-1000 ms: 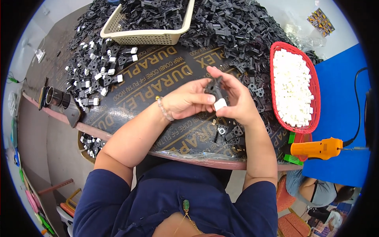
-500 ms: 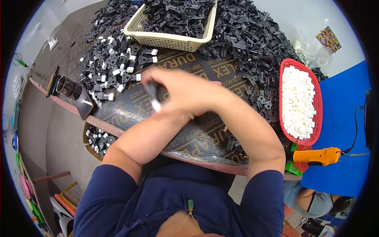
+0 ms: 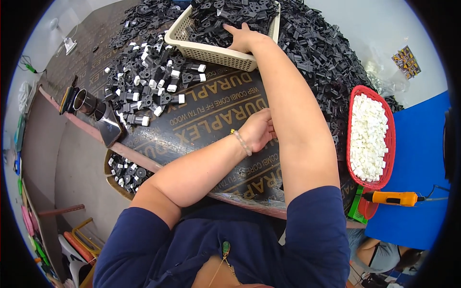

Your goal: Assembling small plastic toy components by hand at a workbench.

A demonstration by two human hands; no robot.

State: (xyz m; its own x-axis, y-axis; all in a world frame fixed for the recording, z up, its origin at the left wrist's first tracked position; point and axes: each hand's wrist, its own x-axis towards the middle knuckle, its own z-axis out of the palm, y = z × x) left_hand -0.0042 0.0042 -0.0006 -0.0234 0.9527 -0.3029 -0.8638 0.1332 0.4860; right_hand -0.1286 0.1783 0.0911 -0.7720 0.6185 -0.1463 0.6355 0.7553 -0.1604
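My right hand reaches into the cream plastic basket, fingers spread over the black plastic parts heaped there. Nothing shows held in it. Beneath my right forearm, my left hand is low over the table, a beaded bracelet on its wrist. Its fingers curl inward and the forearm partly covers them, so whatever they may hold is hidden. Left of the basket lies a loose pile of black parts with white end caps.
A large mound of black parts rises on the right. Beside it stands a red basket of small white caps. An orange electric screwdriver lies near the right edge. At left are a dark tape dispenser and a box of parts.
My right hand has gone from the capped pile at left to the basket, letting go of a black part with a white cap. My left hand, mostly covered before, now shows more.
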